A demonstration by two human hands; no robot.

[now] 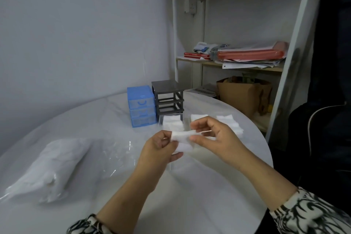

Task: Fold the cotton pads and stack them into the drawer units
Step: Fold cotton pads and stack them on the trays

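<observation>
We hold one cotton pad in the air above the desk, between our two hands, because a fold is easier to make when both ends are free and the pad can bend in the middle. The left hand pinches the left end of the pad with the thumb and the curled fingers; the right hand pinches the right end in the same way, and its other fingers are spread loosely. So both hands are grasping the same pad, and the pad lies stretched between the fingertips, with its lower part hanging down a little under them. We judge that the fold is in progress and not yet finished.

Behind the hands, clear drawer trays stand on the desk with stacks of folded pads in and beside them, close at hand so each new pad can go there directly. The grey drawer frame stands with its slots open, we think because its drawers are taken out for filling; the blue drawer unit is just beside it, with its drawers in. The plastic bag with the supply of pads lies well apart on the left.
</observation>
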